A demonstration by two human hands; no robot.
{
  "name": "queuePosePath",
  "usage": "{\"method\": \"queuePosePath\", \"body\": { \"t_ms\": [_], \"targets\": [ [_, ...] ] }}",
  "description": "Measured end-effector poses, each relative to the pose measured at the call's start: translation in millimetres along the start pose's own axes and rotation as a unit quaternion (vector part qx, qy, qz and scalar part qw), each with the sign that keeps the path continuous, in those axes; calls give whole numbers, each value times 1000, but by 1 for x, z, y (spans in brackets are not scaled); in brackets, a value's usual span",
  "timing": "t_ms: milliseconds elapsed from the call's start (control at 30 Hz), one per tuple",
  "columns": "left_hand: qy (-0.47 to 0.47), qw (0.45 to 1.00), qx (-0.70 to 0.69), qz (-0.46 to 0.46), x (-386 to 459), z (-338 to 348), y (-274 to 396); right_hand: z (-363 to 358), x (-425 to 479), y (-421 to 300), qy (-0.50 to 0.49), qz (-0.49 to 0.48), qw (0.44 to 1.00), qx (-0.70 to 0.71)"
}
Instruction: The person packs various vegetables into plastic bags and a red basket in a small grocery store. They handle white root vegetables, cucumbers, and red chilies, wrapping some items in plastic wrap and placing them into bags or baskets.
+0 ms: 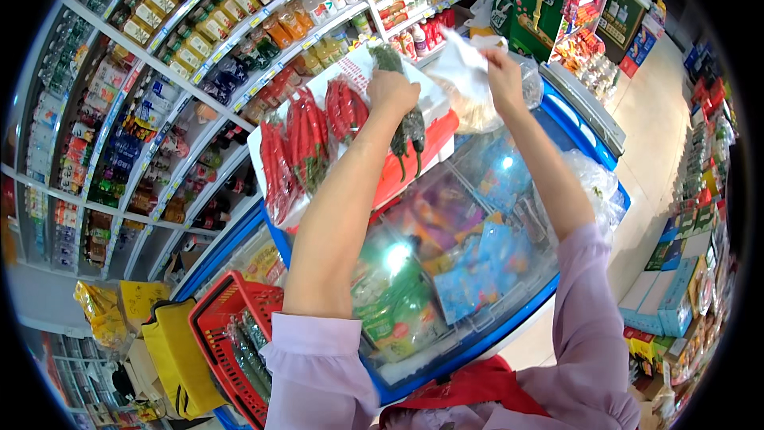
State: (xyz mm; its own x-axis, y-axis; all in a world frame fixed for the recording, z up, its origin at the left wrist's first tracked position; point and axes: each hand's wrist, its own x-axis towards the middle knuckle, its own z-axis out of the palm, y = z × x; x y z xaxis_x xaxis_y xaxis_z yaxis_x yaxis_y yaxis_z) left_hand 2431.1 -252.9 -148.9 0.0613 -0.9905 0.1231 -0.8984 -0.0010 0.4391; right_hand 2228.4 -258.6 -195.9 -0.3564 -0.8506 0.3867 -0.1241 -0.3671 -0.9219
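Note:
My left hand [394, 92] is closed over a bundle of long dark-green vegetables [409, 131] with curved stems, which look like peppers. The bundle lies at the right side of a white foam box [439, 92]. To its left in the box are several plastic-wrapped packs of long red chili peppers [307, 137]. Raised at the right, my right hand [504, 77] pinches a thin white sheet [462, 63], blurred, so I cannot tell paper from cloth. Beneath it sits a clear plastic bag [483, 110] with pale contents.
The foam box rests on a blue-rimmed chest freezer [471, 370] with transparent lids over frozen packages. A red shopping basket [236, 298] holding wrapped green produce stands at lower left, beside a yellow insulated bag [179, 358]. Drink shelves [239, 18] rise behind; stacked cartons [662, 298] line the right.

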Motion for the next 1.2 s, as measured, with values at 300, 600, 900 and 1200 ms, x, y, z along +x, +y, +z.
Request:
{"method": "queuePosePath", "body": {
  "t_ms": [300,600,900,1200],
  "targets": [
    [-67,990,-64,-107,32,14,-17,-53,-55,17,-19,148,984,99],
    [90,959,-186,193,-136,-105,8,31,-40,-2,68,-89,994,4],
    [181,949,33,255,-298,-175,-62,85,-103,-80,-166,-257,944,-123],
    [248,967,-61,-2,-425,-225,-161,56,-290,-177,-456,23,883,105]
  ]
}}
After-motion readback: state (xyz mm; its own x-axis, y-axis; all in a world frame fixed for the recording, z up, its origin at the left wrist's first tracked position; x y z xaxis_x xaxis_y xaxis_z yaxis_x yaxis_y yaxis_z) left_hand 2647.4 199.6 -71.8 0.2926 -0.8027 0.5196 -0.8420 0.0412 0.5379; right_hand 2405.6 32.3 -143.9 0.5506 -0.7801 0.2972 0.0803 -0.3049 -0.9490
